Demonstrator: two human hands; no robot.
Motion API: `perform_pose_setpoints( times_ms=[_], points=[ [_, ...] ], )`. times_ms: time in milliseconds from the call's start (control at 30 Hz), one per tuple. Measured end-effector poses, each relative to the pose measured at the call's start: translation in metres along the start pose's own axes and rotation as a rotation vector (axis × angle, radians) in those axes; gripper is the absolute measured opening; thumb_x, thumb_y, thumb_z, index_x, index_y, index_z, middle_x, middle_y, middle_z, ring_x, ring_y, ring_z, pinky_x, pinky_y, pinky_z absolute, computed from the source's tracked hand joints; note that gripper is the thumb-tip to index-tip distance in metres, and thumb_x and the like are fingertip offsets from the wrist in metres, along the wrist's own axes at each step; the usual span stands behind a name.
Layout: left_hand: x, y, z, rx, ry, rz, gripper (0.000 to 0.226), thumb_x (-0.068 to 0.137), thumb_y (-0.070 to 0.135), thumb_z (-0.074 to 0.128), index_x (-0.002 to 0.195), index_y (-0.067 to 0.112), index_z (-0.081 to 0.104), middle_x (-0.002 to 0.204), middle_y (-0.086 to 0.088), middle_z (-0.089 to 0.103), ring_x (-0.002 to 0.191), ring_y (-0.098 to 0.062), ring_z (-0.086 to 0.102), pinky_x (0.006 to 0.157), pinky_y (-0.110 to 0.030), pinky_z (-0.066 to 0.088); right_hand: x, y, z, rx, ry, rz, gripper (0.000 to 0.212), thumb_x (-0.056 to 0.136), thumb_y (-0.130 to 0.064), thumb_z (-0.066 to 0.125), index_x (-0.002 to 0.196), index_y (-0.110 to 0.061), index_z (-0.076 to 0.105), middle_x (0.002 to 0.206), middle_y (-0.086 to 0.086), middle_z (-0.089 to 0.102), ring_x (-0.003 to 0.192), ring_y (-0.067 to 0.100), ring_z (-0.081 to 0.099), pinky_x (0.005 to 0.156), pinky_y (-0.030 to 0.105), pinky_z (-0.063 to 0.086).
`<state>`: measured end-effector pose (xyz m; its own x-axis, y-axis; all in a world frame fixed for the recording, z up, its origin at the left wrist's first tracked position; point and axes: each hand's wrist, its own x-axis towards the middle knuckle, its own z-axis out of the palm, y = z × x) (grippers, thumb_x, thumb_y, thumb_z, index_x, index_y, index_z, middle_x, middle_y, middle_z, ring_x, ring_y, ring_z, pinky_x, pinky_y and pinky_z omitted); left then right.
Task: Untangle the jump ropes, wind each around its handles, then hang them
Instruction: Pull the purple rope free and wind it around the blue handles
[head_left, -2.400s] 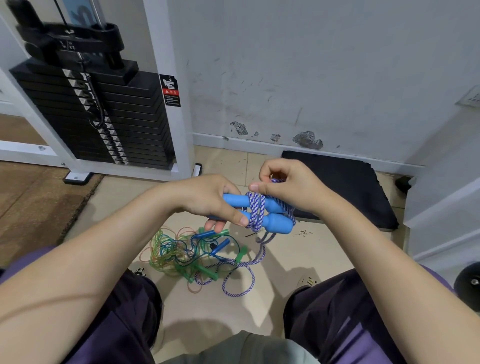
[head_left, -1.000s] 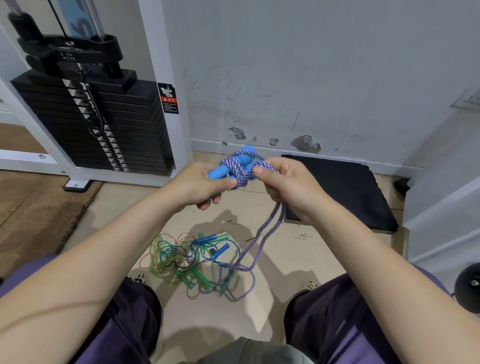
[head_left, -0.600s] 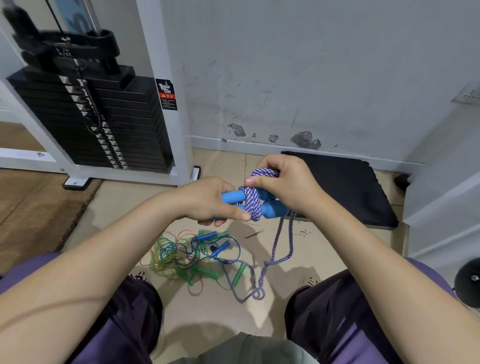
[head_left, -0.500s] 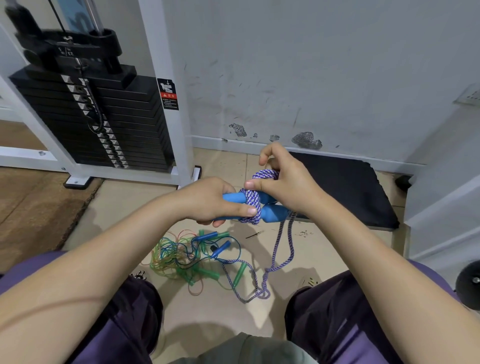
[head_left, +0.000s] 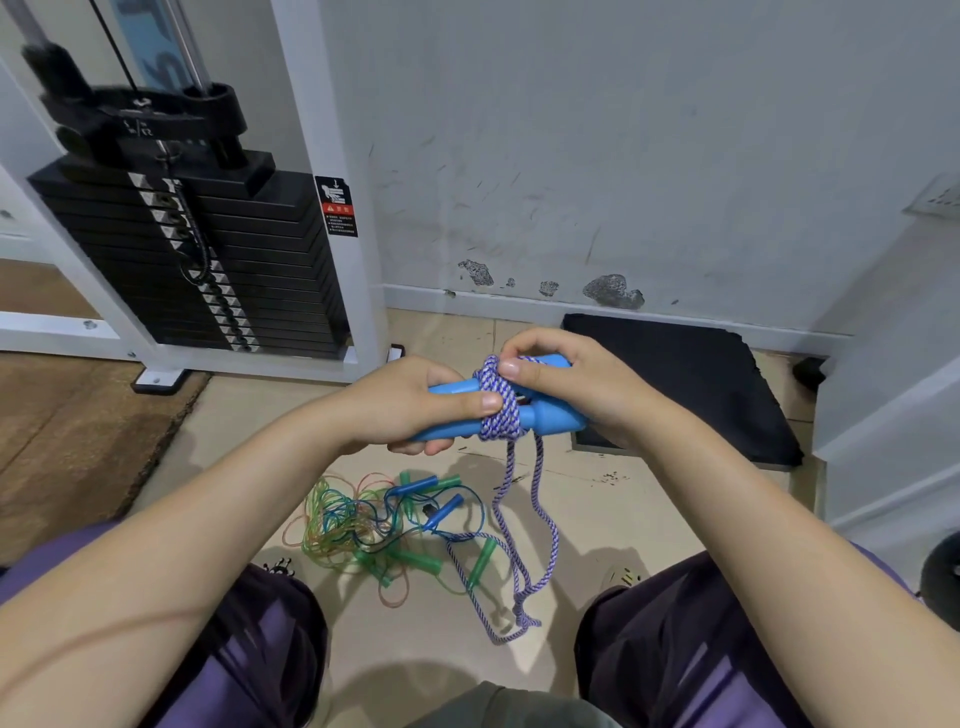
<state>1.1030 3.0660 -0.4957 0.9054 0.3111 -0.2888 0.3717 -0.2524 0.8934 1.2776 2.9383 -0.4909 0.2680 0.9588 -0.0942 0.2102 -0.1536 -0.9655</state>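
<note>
Two handles (head_left: 457, 413) lie side by side across me, gripped in my left hand (head_left: 410, 402). My right hand (head_left: 566, 389) pinches the rope (head_left: 498, 405) coil at their middle; the loose tail hangs straight down to the floor (head_left: 436, 634), nearer my right.

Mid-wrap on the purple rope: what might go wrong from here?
The purple rope's loose tail lies against the tangled pile on the floor; further winding may drag it along. The coil is pinned only by the left hand's thumb and the right hand; easing off may loosen it on the blue handles.
</note>
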Motion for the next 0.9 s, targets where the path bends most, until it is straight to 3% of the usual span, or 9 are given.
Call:
perform_pose_setpoints(
  times_ms=[100, 200, 300, 367, 433, 533, 633, 700, 900],
  points=[
    [0.001, -0.002, -0.002, -0.086, 0.016, 0.029, 0.052, 0.084, 0.057, 0.067, 0.082, 0.005, 0.063, 0.048, -0.005, 0.052, 0.034, -0.013, 0.034, 0.036, -0.017, 0.026, 0.002, 0.002, -0.002, 0.320, -0.042, 0.075, 0.036, 0.081, -0.036, 0.072, 0.103, -0.009, 0.063, 0.100, 0.010, 0.064, 0.086, 0.020, 0.062, 0.071, 0.027, 0.054],
    [0.003, -0.004, -0.001, -0.223, 0.040, 0.049, 0.046, 0.086, 0.054, 0.063, 0.083, 0.008, 0.062, 0.048, -0.006, 0.050, 0.032, -0.011, 0.029, 0.034, -0.015, 0.021, 0.002, 0.004, 0.001, 0.600, -0.142, 0.124, 0.065, 0.073, -0.060, 0.068, 0.114, -0.011, 0.061, 0.110, 0.011, 0.066, 0.096, 0.025, 0.064, 0.086, 0.035, 0.053],
    [0.008, -0.005, -0.004, -0.461, 0.080, 0.024, 0.048, 0.081, 0.055, 0.064, 0.082, 0.007, 0.059, 0.051, -0.007, 0.046, 0.031, -0.008, 0.026, 0.036, -0.016, 0.015, 0.002, 0.007, 0.006, 0.603, -0.238, 0.102, 0.090, 0.055, -0.071, 0.077, 0.121, -0.014, 0.056, 0.094, 0.006, 0.063, 0.073, 0.017, 0.057, 0.076, 0.030, 0.048],
    [0.009, -0.005, -0.008, -0.559, 0.069, 0.026, 0.042, 0.079, 0.049, 0.064, 0.083, 0.008, 0.057, 0.052, -0.004, 0.045, 0.032, -0.006, 0.025, 0.042, -0.020, 0.013, 0.003, 0.010, 0.011, 0.481, -0.213, 0.101, 0.073, 0.065, -0.048, 0.085, 0.123, -0.018, 0.052, 0.074, 0.000, 0.047, 0.057, 0.011, 0.038, 0.058, 0.024, 0.035],
    [0.008, -0.006, -0.009, -0.599, 0.046, 0.048, 0.030, 0.084, 0.038, 0.065, 0.084, 0.009, 0.056, 0.054, -0.003, 0.046, 0.033, -0.005, 0.027, 0.043, -0.020, 0.015, 0.004, 0.012, 0.015, 0.330, -0.130, 0.112, 0.052, 0.084, -0.018, 0.073, 0.130, -0.017, 0.049, 0.062, -0.004, 0.035, 0.049, 0.007, 0.029, 0.049, 0.020, 0.026],
    [0.007, -0.007, -0.009, -0.594, 0.069, 0.064, 0.027, 0.087, 0.031, 0.068, 0.084, 0.007, 0.056, 0.054, -0.002, 0.048, 0.033, -0.005, 0.031, 0.043, -0.021, 0.015, 0.006, 0.011, 0.015, 0.184, -0.023, 0.124, 0.011, 0.101, -0.017, 0.050, 0.110, -0.013, 0.055, 0.052, -0.007, 0.028, 0.042, 0.007, 0.021, 0.038, 0.017, 0.020],
    [0.006, -0.006, -0.010, -0.541, 0.144, 0.057, 0.028, 0.082, 0.035, 0.068, 0.081, 0.009, 0.058, 0.055, -0.004, 0.048, 0.033, -0.007, 0.029, 0.049, -0.030, 0.013, 0.006, 0.009, 0.014, 0.156, 0.022, 0.129, 0.027, 0.105, -0.026, 0.040, 0.083, -0.014, 0.051, 0.052, -0.003, 0.030, 0.042, 0.010, 0.020, 0.042, 0.019, 0.016],
    [0.006, -0.006, -0.011, -0.482, 0.223, 0.029, 0.029, 0.085, 0.035, 0.069, 0.082, 0.008, 0.059, 0.057, -0.007, 0.047, 0.034, -0.010, 0.027, 0.056, -0.036, 0.012, 0.005, 0.008, 0.016, 0.123, 0.029, 0.106, 0.033, 0.105, -0.025, 0.041, 0.075, -0.013, 0.048, 0.057, 0.002, 0.036, 0.045, 0.014, 0.028, 0.046, 0.024, 0.023],
    [0.012, -0.009, -0.016, -0.207, 0.407, -0.046, 0.031, 0.087, 0.038, 0.073, 0.074, 0.013, 0.061, 0.053, -0.006, 0.052, 0.041, -0.017, 0.035, 0.041, -0.019, 0.025, 0.001, 0.000, 0.012, 0.046, 0.050, 0.099, 0.040, 0.103, -0.030, 0.045, 0.066, -0.015, 0.045, 0.048, -0.008, 0.026, 0.045, 0.011, 0.018, 0.046, 0.024, 0.014]
  ],
)
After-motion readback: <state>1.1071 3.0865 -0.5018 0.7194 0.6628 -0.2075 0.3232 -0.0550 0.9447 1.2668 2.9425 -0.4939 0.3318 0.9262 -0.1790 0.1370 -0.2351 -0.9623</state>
